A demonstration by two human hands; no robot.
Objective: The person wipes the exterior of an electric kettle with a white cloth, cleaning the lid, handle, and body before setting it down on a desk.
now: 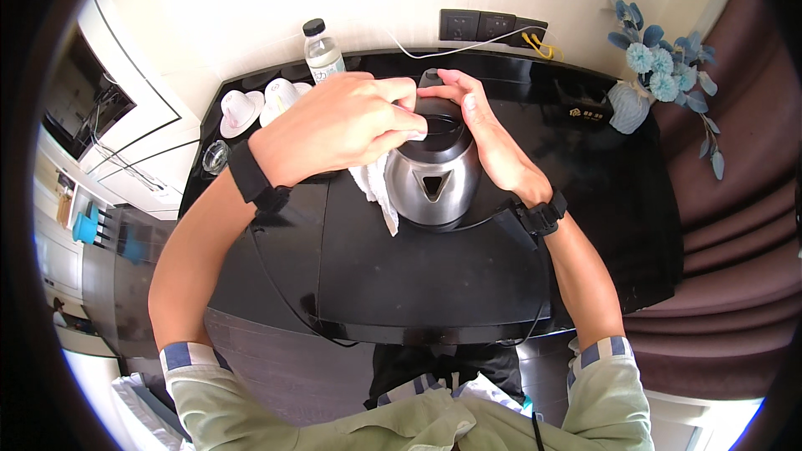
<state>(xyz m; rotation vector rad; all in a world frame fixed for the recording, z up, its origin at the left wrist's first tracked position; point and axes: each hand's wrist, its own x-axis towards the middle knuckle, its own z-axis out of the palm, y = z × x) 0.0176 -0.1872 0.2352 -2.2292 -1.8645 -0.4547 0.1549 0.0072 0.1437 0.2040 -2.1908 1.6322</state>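
A stainless steel electric kettle (432,191) with a black lid stands on a glossy black table (432,282), its triangular spout opening facing me. Over the lid's left side, my left hand (351,119) is curled with bent fingers, gripping a white cloth (376,185) that hangs down against the kettle's left side. At the kettle's far right edge, my right hand (479,119) rests with its fingers on the top of the black handle (431,78) and its thumb by the lid. The handle's lower part is hidden behind the lid.
Behind my left hand stand a clear bottle with a black cap (322,53) and white paper-covered cups (239,111). A glass ashtray (215,156) lies at the left edge. A black box (579,109) and a vase of blue flowers (628,106) are at right. Cables run by wall sockets (495,26).
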